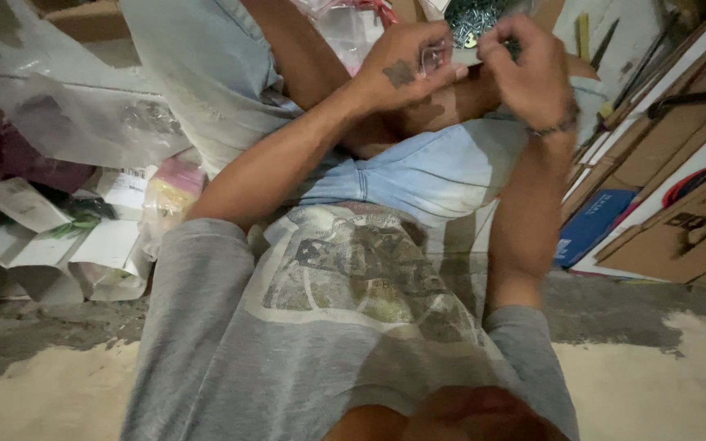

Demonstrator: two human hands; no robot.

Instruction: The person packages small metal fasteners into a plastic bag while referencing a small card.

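I sit on the floor in a grey printed shirt and light denim shorts. My left hand [406, 65] is raised over my knees and pinches a small clear plastic bag [435, 57] between thumb and fingers. My right hand [529, 65], with a bracelet on the wrist, is curled close beside it, its fingertips at the bag's edge. Just beyond both hands lies a heap of small metal screws [475, 18]. What the right fingers hold is too small and blurred to tell.
Clear plastic bags [83, 114] and white papers [59, 237] pile up on the left. Flattened brown cardboard [680, 220], a blue box [590, 224] and long dark rods [692, 98] lie on the right. Bare concrete floor [639, 359] runs along the bottom.
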